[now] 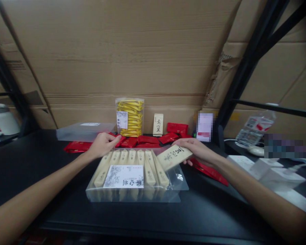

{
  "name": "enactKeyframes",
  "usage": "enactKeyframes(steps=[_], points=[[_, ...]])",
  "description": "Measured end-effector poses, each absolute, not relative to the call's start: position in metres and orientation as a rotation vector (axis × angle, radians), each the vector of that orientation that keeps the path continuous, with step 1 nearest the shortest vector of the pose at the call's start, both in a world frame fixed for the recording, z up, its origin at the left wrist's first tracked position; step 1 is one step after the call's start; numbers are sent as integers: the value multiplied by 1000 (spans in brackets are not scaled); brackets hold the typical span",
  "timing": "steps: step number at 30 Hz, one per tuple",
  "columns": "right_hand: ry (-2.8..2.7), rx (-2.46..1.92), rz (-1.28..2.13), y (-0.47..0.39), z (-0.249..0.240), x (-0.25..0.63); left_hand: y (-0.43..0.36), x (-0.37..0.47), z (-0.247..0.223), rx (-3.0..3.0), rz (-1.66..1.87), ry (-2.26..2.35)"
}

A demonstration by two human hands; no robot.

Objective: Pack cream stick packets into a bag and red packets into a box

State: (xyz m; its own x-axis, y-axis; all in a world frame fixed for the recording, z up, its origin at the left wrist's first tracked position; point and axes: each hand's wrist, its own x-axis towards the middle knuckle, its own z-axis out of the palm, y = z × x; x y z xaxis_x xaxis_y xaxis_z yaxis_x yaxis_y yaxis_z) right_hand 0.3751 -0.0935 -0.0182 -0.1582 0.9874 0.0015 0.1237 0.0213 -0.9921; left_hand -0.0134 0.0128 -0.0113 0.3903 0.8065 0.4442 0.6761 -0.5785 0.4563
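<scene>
A clear plastic box (163,196) lies on the black table, holding a row of several cream-coloured packets (123,157) with black writing. On its front is a white label (123,177). My right hand (190,146) is closed on another cream packet (173,156), tilted at the box's right end, where its lower left end overlaps the row. My left hand (104,144) is at the far left corner of the box, thumb apart from the fingers; whether it touches the rim or the red packets (129,142) behind is unclear.
Behind the box stand a clear box of yellow packets (135,119) and an upright cream packet (158,124). A translucent lid-like tray (73,132) lies at left. To the right are white chargers (280,175), a water bottle (256,124) and a black metal frame (247,68).
</scene>
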Motion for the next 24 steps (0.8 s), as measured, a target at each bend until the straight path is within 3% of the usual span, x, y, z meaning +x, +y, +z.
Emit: enactKeyframes(steps=[15,24], points=[[-1713,-1052,1434,-92,-22,387,9,-11,-8,2421,930,1323],[-1746,-1207,1308,-90,-23,389,12,-13,-11,2427,938,1342]])
